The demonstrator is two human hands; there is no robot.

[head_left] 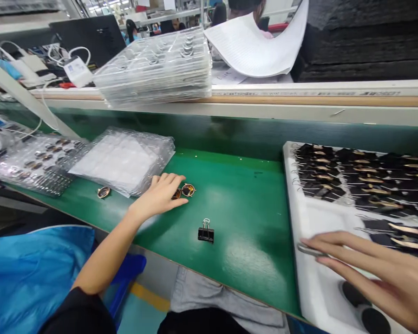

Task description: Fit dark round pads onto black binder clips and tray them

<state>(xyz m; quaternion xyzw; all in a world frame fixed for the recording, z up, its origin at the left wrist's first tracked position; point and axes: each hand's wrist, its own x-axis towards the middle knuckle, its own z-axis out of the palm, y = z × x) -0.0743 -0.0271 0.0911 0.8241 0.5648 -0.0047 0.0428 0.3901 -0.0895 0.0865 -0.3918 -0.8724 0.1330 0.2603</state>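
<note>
Green covers the long workbench (pixel 230 185) in front of me, where a person in black sleeves works bare-handed. Their left hand (pixel 160 194) reaches to the middle of the bench, thumb spread away from the fingers, over two round gold-rimmed watch heads. One watch head (pixel 188 189) lies just beyond the fingertips; the other (pixel 176 194) sits partly hidden in the gap, and I cannot tell whether the hand touches it. At right, the right hand (pixel 372 271) pinches a small grey metallic piece (pixel 311 250) between thumb and fingers, above the near part of a white tray (pixel 322 215). Rows of black pieces with gold-coloured strips (pixel 372 190) fill the tray's far part; two black discs (pixel 355 293) lie near the right hand. Between the hands, nearer, stands a black binder clip (pixel 205 234). Left of the left hand lie a third watch head (pixel 103 192) and, farther, clear plastic trays (pixel 165 141) topped with a white sheet (pixel 113 155). At near left, a co-worker's blue garment (pixel 38 269) shows.
</note>
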